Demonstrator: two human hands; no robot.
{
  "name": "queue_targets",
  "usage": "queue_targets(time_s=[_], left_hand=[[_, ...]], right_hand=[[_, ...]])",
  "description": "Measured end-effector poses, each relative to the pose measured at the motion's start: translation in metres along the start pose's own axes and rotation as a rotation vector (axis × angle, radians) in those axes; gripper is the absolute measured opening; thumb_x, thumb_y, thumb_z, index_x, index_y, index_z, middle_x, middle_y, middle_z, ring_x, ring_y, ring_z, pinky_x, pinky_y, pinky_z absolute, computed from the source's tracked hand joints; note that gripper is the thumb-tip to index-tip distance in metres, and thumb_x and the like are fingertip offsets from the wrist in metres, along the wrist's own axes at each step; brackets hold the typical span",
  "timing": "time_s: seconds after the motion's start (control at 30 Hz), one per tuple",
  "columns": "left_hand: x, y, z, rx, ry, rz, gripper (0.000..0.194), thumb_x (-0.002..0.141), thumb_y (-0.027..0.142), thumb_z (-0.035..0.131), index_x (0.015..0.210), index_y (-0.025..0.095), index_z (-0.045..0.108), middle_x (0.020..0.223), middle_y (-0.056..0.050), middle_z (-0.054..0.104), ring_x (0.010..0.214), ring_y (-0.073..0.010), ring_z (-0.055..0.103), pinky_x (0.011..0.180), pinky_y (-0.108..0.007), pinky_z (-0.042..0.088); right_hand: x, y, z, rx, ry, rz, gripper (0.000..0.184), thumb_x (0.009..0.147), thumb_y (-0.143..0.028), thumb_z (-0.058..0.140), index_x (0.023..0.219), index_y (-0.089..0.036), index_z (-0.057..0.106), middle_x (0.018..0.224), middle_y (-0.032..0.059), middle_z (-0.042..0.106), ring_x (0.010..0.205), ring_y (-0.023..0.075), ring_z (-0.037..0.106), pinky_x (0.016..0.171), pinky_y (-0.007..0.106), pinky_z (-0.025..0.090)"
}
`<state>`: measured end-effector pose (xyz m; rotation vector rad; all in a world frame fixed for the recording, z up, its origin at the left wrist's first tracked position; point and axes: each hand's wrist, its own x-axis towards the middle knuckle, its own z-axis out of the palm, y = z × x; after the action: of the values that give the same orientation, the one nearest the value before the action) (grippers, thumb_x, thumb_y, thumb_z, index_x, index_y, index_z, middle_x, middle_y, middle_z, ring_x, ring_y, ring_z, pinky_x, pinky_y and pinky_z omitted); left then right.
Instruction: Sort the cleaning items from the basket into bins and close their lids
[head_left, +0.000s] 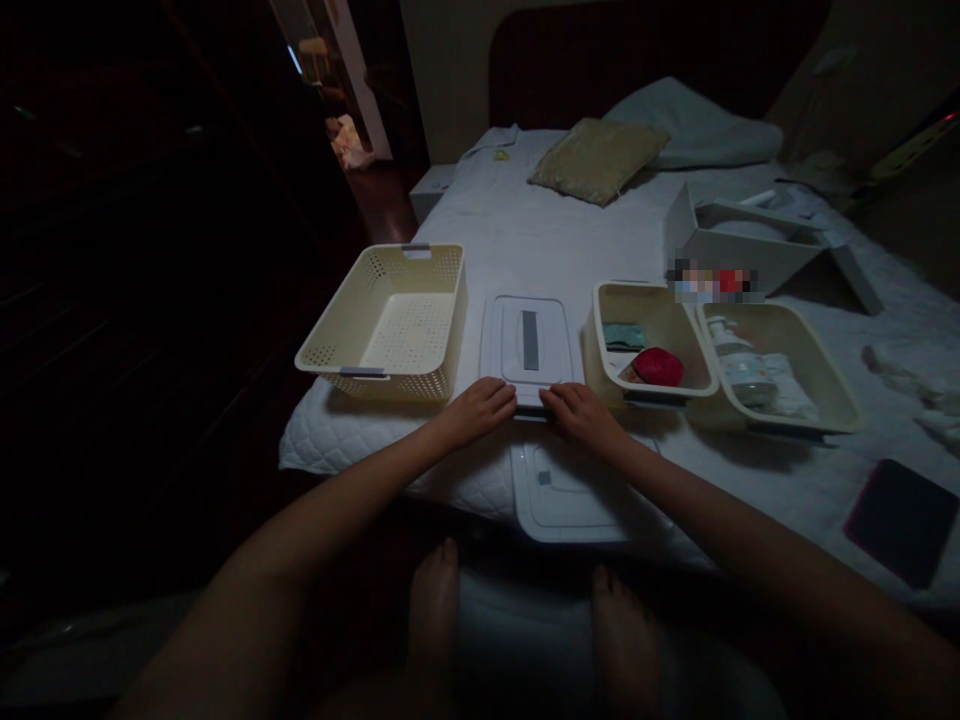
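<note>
A pale storage-box lid with a grey handle strip lies at the middle of the bed's near part. Over its near left corner curl the fingers of my left hand, and my right hand grips the near right corner. Both thumbs are hard to make out in the dim light. A second, larger pale lid sits closer to me at the bed edge, partly beneath my right hand and forearm. Whether a box stands under the first lid, I cannot tell.
A cream perforated basket stands left. To the right, one cream bin holds a red item; another bin holds a pump bottle. Beyond are a grey-white box and a pillow. A dark flat object lies right.
</note>
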<state>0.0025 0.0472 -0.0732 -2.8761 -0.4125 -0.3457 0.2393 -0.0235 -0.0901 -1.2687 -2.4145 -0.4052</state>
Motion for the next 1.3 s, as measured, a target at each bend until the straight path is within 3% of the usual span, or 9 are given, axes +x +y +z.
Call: queue_targets(time_s=[0.23, 0.4, 0.5, 0.7, 1.3], left_hand=[[0.004, 0.003, -0.007, 0.021, 0.022, 0.043, 0.025, 0.090, 0.016, 0.036, 0.108, 0.013, 0.053, 0.110, -0.013, 0.057, 0.101, -0.0211, 0.050, 0.089, -0.037, 0.039], [0.012, 0.006, -0.017, 0.037, -0.057, -0.065, 0.018, 0.088, 0.020, 0.041, 0.097, 0.013, 0.054, 0.093, -0.010, 0.057, 0.088, -0.0212, 0.049, 0.079, -0.034, 0.040], [0.015, 0.003, -0.022, 0.006, -0.079, -0.097, 0.018, 0.083, 0.026, 0.049, 0.093, 0.013, 0.054, 0.093, -0.010, 0.056, 0.087, -0.0227, 0.047, 0.075, -0.034, 0.039], [0.019, -0.005, -0.030, -0.152, -0.103, -0.120, 0.026, 0.080, 0.039, 0.054, 0.090, 0.015, 0.052, 0.098, -0.010, 0.054, 0.089, -0.0223, 0.044, 0.075, -0.034, 0.038], [0.024, 0.000, -0.036, -0.205, -0.177, -0.121, 0.025, 0.076, 0.035, 0.053, 0.091, 0.015, 0.050, 0.097, -0.012, 0.053, 0.091, -0.0244, 0.044, 0.079, -0.037, 0.037]], right_hand=[[0.004, 0.000, -0.010, -0.022, -0.049, -0.024, 0.036, 0.081, -0.027, 0.054, 0.112, -0.009, 0.056, 0.099, 0.0162, 0.058, 0.088, 0.0260, 0.048, 0.076, 0.037, 0.044], [0.006, -0.002, -0.013, -0.010, -0.036, -0.022, 0.034, 0.082, -0.034, 0.053, 0.105, -0.010, 0.057, 0.095, 0.0157, 0.057, 0.086, 0.0252, 0.046, 0.075, 0.036, 0.040], [0.010, -0.004, -0.017, -0.025, -0.053, -0.005, 0.031, 0.083, -0.037, 0.052, 0.098, -0.010, 0.058, 0.091, 0.0148, 0.056, 0.082, 0.0244, 0.045, 0.073, 0.035, 0.038], [0.015, -0.004, -0.019, -0.059, -0.077, -0.013, 0.034, 0.085, -0.044, 0.048, 0.086, -0.011, 0.058, 0.083, 0.0131, 0.054, 0.078, 0.0228, 0.042, 0.071, 0.033, 0.034], [0.019, -0.004, -0.015, -0.102, -0.154, -0.104, 0.040, 0.088, -0.044, 0.038, 0.084, -0.011, 0.059, 0.079, 0.0122, 0.053, 0.073, 0.0212, 0.038, 0.067, 0.033, 0.025]])
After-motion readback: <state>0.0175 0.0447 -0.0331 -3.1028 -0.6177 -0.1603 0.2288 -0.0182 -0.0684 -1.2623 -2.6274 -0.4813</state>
